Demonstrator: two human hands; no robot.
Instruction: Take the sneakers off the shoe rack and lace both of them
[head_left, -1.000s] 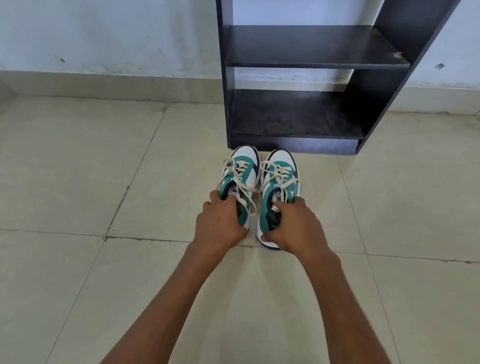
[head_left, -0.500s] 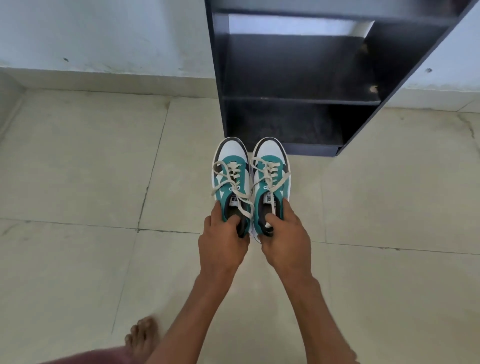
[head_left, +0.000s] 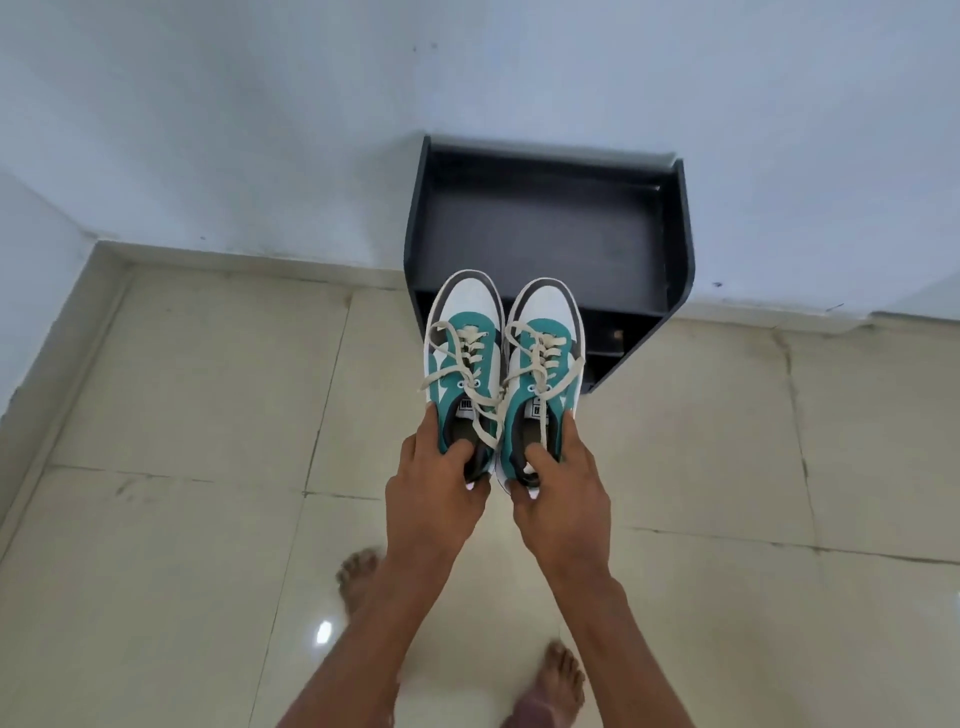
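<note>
Left hand, right hand fingers clamp sneakers, apparently above shoe rack front edge.

The scene is lit evenly and softly. A small white glare is seen on the floor tiles. Edges are bent by wide-angle distortion.
</note>
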